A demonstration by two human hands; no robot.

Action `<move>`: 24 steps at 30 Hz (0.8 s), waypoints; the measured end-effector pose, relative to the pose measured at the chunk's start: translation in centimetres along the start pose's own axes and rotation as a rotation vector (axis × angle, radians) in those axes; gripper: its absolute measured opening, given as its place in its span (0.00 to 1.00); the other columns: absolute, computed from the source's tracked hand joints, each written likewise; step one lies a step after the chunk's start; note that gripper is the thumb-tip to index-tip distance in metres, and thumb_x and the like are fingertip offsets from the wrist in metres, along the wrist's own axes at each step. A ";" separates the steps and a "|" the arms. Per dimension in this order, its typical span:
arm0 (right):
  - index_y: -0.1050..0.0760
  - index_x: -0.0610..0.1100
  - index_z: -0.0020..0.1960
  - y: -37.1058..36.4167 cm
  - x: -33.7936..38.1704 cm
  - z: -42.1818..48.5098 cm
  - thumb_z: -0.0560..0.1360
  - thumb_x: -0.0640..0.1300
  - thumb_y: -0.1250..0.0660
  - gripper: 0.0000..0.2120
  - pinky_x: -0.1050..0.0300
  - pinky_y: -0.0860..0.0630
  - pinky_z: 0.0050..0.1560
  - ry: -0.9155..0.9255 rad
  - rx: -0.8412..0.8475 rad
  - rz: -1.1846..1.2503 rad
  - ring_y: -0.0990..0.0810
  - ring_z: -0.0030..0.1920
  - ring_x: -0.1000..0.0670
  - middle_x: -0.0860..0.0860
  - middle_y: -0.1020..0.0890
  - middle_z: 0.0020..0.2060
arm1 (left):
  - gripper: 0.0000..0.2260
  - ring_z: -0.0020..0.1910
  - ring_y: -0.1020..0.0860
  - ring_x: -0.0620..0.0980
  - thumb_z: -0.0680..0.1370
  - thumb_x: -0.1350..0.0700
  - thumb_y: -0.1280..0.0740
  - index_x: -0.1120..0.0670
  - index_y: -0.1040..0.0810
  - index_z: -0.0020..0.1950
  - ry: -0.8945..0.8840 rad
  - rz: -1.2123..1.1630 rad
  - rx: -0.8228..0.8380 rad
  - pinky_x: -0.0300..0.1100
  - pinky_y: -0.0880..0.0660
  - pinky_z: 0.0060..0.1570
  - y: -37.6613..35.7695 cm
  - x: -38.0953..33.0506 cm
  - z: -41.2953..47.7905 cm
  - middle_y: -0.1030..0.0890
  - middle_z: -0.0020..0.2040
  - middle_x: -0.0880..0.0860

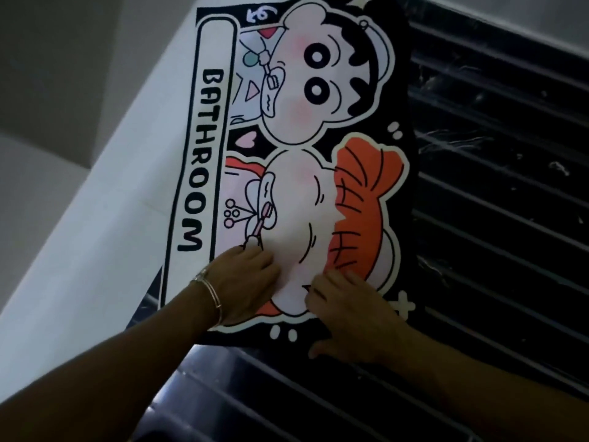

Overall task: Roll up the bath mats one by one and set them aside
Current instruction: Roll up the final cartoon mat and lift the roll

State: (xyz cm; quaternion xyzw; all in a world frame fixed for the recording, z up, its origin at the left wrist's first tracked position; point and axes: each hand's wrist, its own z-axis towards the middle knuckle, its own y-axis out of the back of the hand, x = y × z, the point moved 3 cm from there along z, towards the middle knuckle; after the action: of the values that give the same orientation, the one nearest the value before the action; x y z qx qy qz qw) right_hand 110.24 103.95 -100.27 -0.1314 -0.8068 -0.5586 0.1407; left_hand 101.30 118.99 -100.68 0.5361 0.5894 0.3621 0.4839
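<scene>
Bath mat, unrolled and lying flat, print upward. Its long axis runs from the near edge, under the hands, away to the far end at the top of the view, leaning slightly to the right. The word BATHROOM runs along the left long side, first letter at the far end and last letter near the hands, letter tops facing right. The two cartoon figures likewise have their heads toward the right long edge.

Left hand, with thin bracelets at the wrist, rests palm down on the near part of the mat, fingers only slightly bent and closed on nothing. Right hand lies flat just beside it, fingers extended toward the far end, thumb spread near the mat's near edge. Neither hand grips the mat; both press on its surface.

Mat rests mostly on a dark ribbed surface whose raised bars run diagonally and carry pale scuffs. The left strip appears to lie over a white ledge bordering the ribbed surface. Beyond the ledge, a dim grey wall.
</scene>
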 end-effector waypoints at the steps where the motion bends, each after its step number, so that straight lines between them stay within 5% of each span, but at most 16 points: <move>1: 0.26 0.47 0.40 -0.7 0.3 -0.6 0.51 0.70 0.26 0.32 0.56 0.27 0.37 0.004 0.049 -0.004 0.25 0.39 0.49 0.51 0.24 0.38 | 0.13 0.30 0.26 0.50 0.74 0.49 0.45 0.53 0.25 0.37 0.026 -0.018 -0.019 0.43 0.26 0.30 0.0 0.1 0.0 0.25 0.33 0.50; 4: 0.25 0.47 0.40 -1.3 0.7 -1.2 0.54 0.65 0.26 0.25 0.56 0.26 0.36 0.029 0.034 -0.038 0.25 0.39 0.49 0.51 0.23 0.38 | 0.12 0.30 0.27 0.49 0.75 0.50 0.45 0.52 0.25 0.38 0.061 -0.065 -0.056 0.43 0.26 0.29 -0.2 -0.5 0.0 0.25 0.33 0.50; 7: 0.26 0.47 0.32 -1.1 1.3 -0.8 0.64 0.51 0.36 0.08 0.59 0.29 0.29 0.097 0.024 -0.009 0.25 0.31 0.50 0.51 0.24 0.32 | 0.14 0.29 0.26 0.49 0.76 0.49 0.45 0.53 0.24 0.38 0.129 -0.172 -0.108 0.41 0.28 0.28 0.4 -1.4 0.3 0.25 0.32 0.49; 10: 0.25 0.42 0.33 0.2 1.6 0.4 0.68 0.40 0.36 0.06 0.56 0.30 0.26 0.043 0.036 0.157 0.23 0.29 0.46 0.47 0.23 0.30 | 0.18 0.32 0.25 0.48 0.75 0.47 0.49 0.52 0.22 0.41 0.229 -0.342 -0.145 0.40 0.29 0.32 1.8 -2.2 0.6 0.23 0.34 0.48; 14: 0.29 0.45 0.56 4.0 -1.1 2.0 0.80 0.46 0.44 0.08 0.53 0.30 0.38 -0.199 0.053 0.125 0.23 0.42 0.43 0.46 0.22 0.45 | 0.20 0.41 0.23 0.47 0.75 0.42 0.51 0.49 0.23 0.51 0.274 -0.412 -0.021 0.40 0.27 0.40 3.1 -1.9 0.7 0.22 0.43 0.46; 18: 0.33 0.45 0.60 5.5 -2.5 2.8 0.78 0.44 0.41 0.10 0.55 0.37 0.30 -0.239 0.053 -0.004 0.29 0.36 0.45 0.49 0.28 0.36 | 0.18 0.53 0.22 0.49 0.80 0.46 0.44 0.44 0.35 0.70 0.250 -0.294 0.107 0.42 0.25 0.47 3.4 -1.4 0.5 0.21 0.57 0.47; 22: 0.32 0.47 0.61 5.8 -2.5 2.9 0.80 0.50 0.42 0.13 0.53 0.28 0.38 -0.169 -0.074 -0.041 0.22 0.47 0.44 0.47 0.21 0.50 | 0.22 0.57 0.23 0.51 0.79 0.44 0.42 0.41 0.41 0.73 0.275 -0.161 0.166 0.42 0.28 0.47 3.3 -0.6 1.2 0.24 0.61 0.48; 24: 0.31 0.48 0.63 5.7 -2.4 2.9 0.76 0.58 0.37 0.21 0.54 0.27 0.46 -0.136 0.002 0.014 0.24 0.53 0.47 0.49 0.24 0.55 | 0.22 0.56 0.23 0.51 0.80 0.44 0.42 0.39 0.41 0.73 0.258 -0.125 0.169 0.42 0.28 0.47 3.1 -0.6 1.4 0.23 0.60 0.48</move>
State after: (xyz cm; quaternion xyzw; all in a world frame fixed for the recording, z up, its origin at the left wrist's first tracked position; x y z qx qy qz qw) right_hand 114.36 108.50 -97.28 -0.1745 -0.8142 -0.5464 0.0897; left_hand 103.48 118.80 -97.99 0.4859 0.7073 0.3464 0.3790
